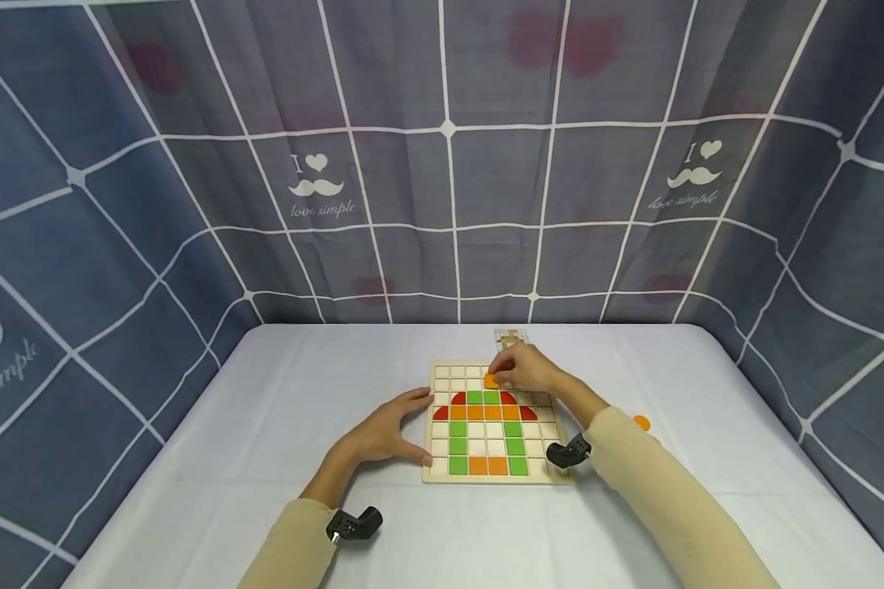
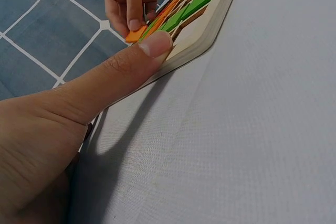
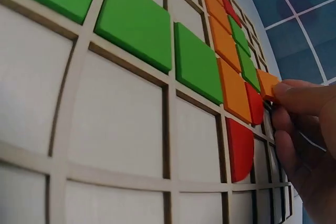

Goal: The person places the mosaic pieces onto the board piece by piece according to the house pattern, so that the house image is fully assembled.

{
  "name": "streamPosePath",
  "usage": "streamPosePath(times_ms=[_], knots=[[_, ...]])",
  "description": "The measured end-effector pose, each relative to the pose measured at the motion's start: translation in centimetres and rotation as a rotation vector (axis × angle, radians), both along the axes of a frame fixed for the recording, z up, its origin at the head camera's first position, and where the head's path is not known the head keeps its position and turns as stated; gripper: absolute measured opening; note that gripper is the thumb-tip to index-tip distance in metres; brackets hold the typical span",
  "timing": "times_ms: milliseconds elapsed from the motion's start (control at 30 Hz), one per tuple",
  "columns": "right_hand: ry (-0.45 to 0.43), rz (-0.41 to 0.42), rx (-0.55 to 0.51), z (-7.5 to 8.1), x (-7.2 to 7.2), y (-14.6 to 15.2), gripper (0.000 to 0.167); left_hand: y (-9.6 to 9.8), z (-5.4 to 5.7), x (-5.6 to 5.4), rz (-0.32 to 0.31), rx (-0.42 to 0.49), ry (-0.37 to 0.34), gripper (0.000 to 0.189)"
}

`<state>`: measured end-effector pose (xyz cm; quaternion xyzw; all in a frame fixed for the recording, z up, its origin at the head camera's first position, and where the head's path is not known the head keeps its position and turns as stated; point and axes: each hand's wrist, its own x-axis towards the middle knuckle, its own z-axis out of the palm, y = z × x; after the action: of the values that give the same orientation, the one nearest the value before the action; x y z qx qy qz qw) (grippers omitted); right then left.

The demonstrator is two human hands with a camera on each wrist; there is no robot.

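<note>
A wooden grid board (image 1: 497,480) lies on the table, holding green and orange square tiles and red quarter-round tiles. My right hand (image 1: 532,370) pinches an orange square tile (image 1: 490,381) over the board's far rows. In the right wrist view, that orange square tile (image 3: 267,84) is tilted beside a green tile (image 3: 247,68) and a red quarter-round tile (image 3: 254,103). Along the board's left side my left hand (image 1: 385,429) is spread, fingers and thumb extended. Its thumb (image 2: 118,72) touches the near left corner in the left wrist view.
Behind the board lies a small patterned card (image 1: 511,336), partly covered by the right hand. A round orange piece (image 1: 642,422) is on the white tabletop (image 1: 280,409) next to the right sleeve, with another orange bit mostly hidden there. Grid-patterned curtains (image 1: 493,180) surround the table.
</note>
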<state>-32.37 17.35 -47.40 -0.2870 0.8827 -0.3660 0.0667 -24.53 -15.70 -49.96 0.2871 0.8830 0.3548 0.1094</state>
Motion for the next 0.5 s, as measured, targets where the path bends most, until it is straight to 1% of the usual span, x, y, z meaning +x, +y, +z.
streamPosePath(times_ms=[133,267,367,500], knots=[[-0.017,0.0,0.024,-0.01,0.21,-0.48,0.008,-0.02,0.02,0.02,0.0,-0.002,0.004,0.109],[-0.006,0.013,0.039,0.12,0.41,-0.79,0.007,-0.09,0.14,0.12,0.008,-0.006,0.001,0.109],[0.008,0.02,0.055,0.34,0.58,-0.62,0.008,-0.07,0.16,0.14,0.005,-0.006,-0.001,0.109],[0.014,0.028,0.068,0.77,0.83,0.15,0.014,0.0,0.13,0.13,-0.006,-0.006,0.002,0.11]])
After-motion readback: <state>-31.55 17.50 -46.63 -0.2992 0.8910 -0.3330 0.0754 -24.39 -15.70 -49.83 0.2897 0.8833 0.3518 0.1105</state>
